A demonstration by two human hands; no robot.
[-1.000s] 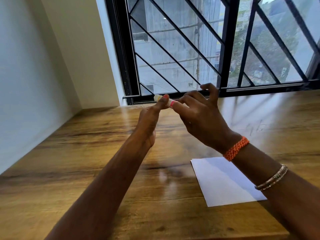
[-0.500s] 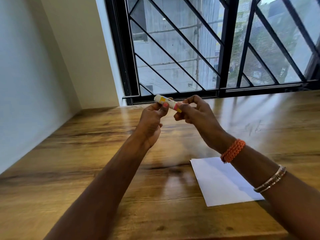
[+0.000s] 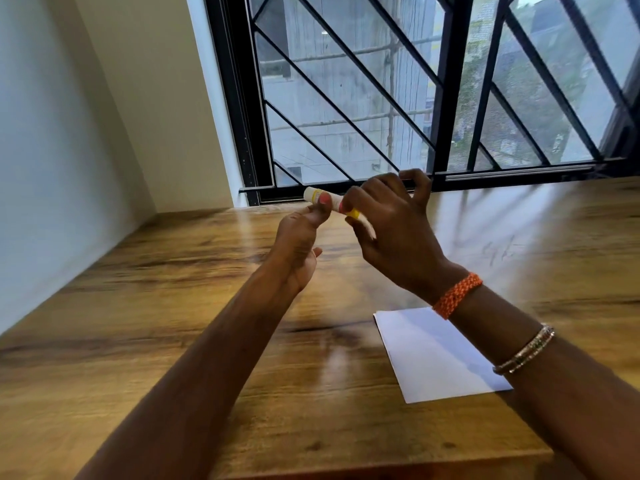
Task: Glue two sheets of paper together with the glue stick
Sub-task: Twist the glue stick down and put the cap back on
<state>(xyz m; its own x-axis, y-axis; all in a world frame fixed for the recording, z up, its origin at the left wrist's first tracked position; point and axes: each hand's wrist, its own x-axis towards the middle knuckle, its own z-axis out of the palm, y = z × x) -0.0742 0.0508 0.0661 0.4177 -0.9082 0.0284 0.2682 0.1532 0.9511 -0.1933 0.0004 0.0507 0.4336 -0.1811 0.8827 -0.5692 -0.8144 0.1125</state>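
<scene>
You hold the glue stick [image 3: 330, 201] in the air at the centre of the frame, above the wooden table [image 3: 173, 306] and in front of the window grille [image 3: 346, 98], well apart from the paper [image 3: 433, 355] that lies flat at the lower right.

Risks, as judged from this position:
- The stick is pinched at fingertip level only. If you twist or pull the cap end sharply, the tube may slip and drop to the table.
- Only one white sheet can be made out; a second may lie beneath it, which cannot be told. If the sheets are unaligned, glue may land off the edge.
- Nothing pins the paper down. The first stroke of glue may drag it across the smooth surface.

Grip:
- Your left hand [image 3: 298, 251] pinches the pale end of the stick between thumb and fingertips, closed on it.
- Your right hand [image 3: 391, 233] closes thumb and forefinger on the yellow end, the remaining fingers curled loose and apart above it.
- Whether the cap is already loose cannot be told.
</scene>
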